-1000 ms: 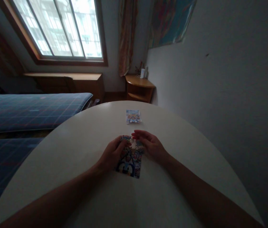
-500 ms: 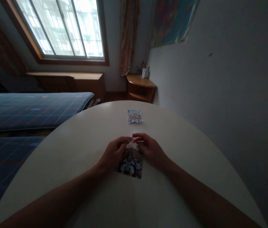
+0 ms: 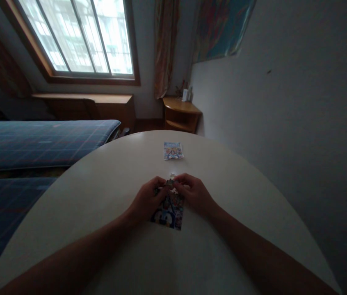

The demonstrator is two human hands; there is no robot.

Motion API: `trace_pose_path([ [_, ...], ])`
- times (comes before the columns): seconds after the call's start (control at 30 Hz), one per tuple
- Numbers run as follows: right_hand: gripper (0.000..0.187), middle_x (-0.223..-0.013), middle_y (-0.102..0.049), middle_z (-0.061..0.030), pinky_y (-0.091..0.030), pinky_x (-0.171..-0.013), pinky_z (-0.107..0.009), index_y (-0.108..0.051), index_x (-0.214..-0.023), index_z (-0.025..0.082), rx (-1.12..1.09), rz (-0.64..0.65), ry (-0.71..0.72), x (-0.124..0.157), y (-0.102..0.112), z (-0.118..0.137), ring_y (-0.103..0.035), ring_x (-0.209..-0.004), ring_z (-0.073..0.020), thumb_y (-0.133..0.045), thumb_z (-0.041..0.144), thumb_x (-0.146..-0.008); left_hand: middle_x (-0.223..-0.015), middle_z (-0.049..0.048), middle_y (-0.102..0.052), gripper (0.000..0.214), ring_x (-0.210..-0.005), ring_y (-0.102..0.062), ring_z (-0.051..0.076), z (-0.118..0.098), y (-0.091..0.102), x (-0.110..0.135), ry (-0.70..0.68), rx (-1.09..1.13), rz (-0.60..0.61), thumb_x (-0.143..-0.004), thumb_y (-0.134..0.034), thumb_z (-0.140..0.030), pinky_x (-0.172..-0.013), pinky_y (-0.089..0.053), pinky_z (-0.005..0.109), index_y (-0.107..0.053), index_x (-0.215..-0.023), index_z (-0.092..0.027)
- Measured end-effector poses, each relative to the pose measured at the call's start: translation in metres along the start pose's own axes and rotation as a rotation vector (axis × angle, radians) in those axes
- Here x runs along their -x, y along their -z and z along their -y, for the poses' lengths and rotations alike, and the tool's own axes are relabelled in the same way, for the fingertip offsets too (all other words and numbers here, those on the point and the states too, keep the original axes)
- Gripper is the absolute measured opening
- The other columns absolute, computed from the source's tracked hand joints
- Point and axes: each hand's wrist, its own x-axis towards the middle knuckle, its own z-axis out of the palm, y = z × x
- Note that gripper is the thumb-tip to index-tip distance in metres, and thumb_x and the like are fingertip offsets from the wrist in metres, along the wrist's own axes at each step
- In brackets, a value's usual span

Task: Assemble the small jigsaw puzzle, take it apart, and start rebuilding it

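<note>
A colourful printed packet (image 3: 167, 213) with a blue cartoon figure lies on the round white table (image 3: 106, 184) in front of me. My left hand (image 3: 145, 200) and my right hand (image 3: 192, 193) both pinch its far top edge, fingertips nearly touching each other. A second, smaller printed packet (image 3: 172, 150) lies flat farther out near the table's far edge, untouched. A tiny pale scrap (image 3: 171, 175) sits on the table just beyond my fingertips.
A grey wall runs along the right of the table. A bed with a blue checked cover (image 3: 38, 141) stands to the left. A wooden corner shelf (image 3: 180, 112) and a low wooden cabinet (image 3: 93, 104) stand under the window at the back.
My right hand came down from hovering over the packet's top and closed on its edge. Both hands' fingertips have drawn together at the top middle.
</note>
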Motion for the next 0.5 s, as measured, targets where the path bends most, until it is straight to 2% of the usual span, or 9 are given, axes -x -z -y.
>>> trace_pose_path([
  [0.17,0.023,-0.089,-0.071,-0.0047,-0.052,-0.071,-0.03,-0.069,-0.099,0.019,-0.051,0.018,-0.008,-0.001,-0.001,-0.007,-0.065,-0.081,-0.0175,-0.066,0.037,-0.085,-0.074,0.0005,-0.068,0.027,-0.069,-0.061,0.016,-0.004,0.003,0.0,0.003,-0.059,-0.018,-0.089,-0.054,-0.041,-0.063,-0.047,0.025,-0.064,-0.081,-0.017],
  [0.33,0.025,-0.092,-0.072,-0.0053,-0.053,-0.076,-0.032,-0.07,-0.101,0.019,-0.057,-0.001,-0.007,-0.003,0.001,-0.012,-0.066,-0.085,-0.0187,-0.058,0.039,-0.09,-0.077,0.0018,-0.07,0.029,-0.072,-0.063,0.018,-0.006,0.003,0.0,0.047,-0.037,-0.069,-0.089,-0.053,-0.042,-0.064,-0.048,0.026,-0.066,-0.083,-0.017],
  [0.4,0.026,-0.096,-0.072,-0.0057,-0.052,-0.083,-0.036,-0.07,-0.103,0.02,0.019,-0.044,0.011,-0.004,0.003,-0.012,-0.066,-0.09,-0.0199,-0.054,0.037,-0.093,-0.076,0.0026,-0.07,0.031,-0.07,-0.064,0.018,-0.006,0.003,0.0,0.059,-0.041,-0.083,-0.09,-0.051,-0.043,-0.061,-0.048,0.025,-0.067,-0.081,-0.017],
  [0.5,0.027,-0.106,-0.071,-0.0083,-0.047,-0.096,-0.043,-0.07,-0.109,0.02,0.259,-0.082,0.104,-0.003,0.005,-0.008,-0.063,-0.104,-0.0228,-0.05,0.03,-0.093,-0.081,0.0037,-0.072,0.027,-0.072,-0.066,0.019,-0.005,0.003,-0.001,0.049,-0.058,-0.104,-0.089,-0.051,-0.038,-0.063,-0.05,0.027,-0.069,-0.084,-0.018],
])
